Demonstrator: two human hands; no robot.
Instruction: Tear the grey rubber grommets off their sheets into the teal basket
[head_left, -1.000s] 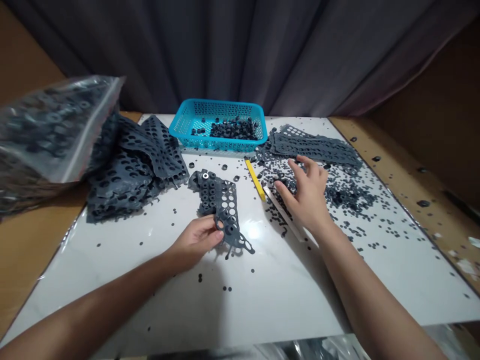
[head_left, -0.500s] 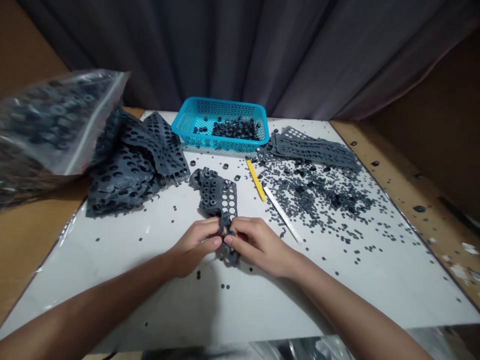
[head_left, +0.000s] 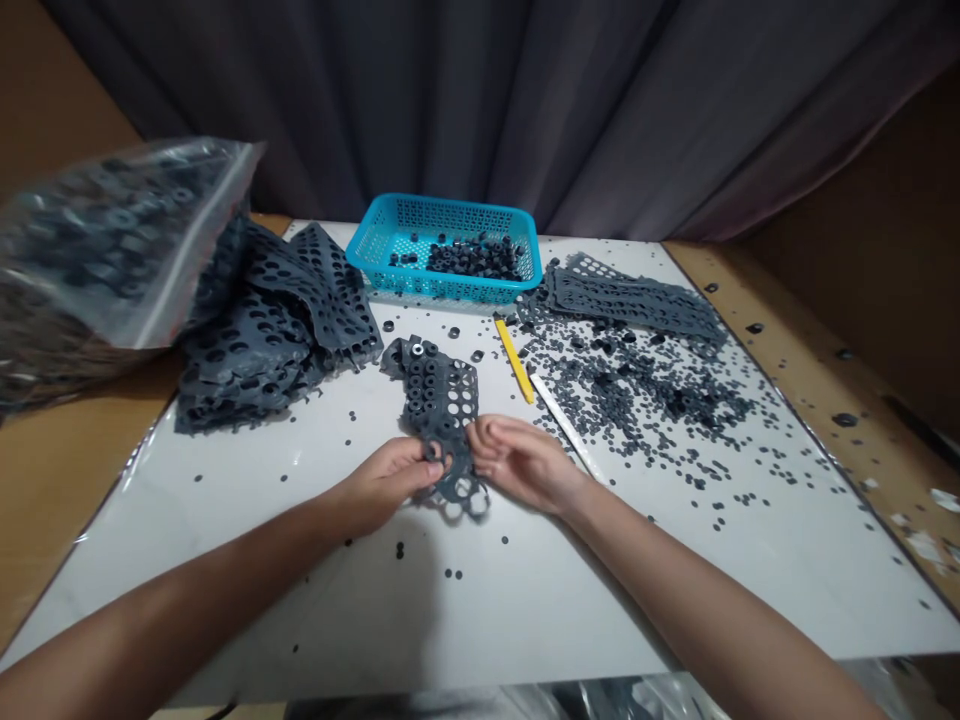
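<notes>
A dark grey rubber sheet [head_left: 439, 395] with rows of round holes lies at the middle of the table, several thick rings still standing in its left part. My left hand [head_left: 386, 480] pinches the sheet's near end between thumb and fingers, where the strip bends and frays into open loops. Just right of that end is my right hand [head_left: 525, 465], turned palm up with its fingers curled in. Whatever those curled fingers hold, if anything, is hidden. A yellow stick tool [head_left: 514, 360] and a white stick tool [head_left: 562, 420] lie beyond my right hand.
A blue basket [head_left: 442, 290] holding loose black rings stands at the back. Folded perforated sheets [head_left: 247, 345] and a clear bag of rings [head_left: 127, 240] are on the left. Flattened sheets [head_left: 637, 302] and many small dark discs [head_left: 622, 390] cover the right side of the white table [head_left: 562, 620].
My right hand has drawn slightly up and away from my left and rolled palm up. The sheet's near end, bunched between both hands before, now spreads open. My left hand keeps its pinch.
</notes>
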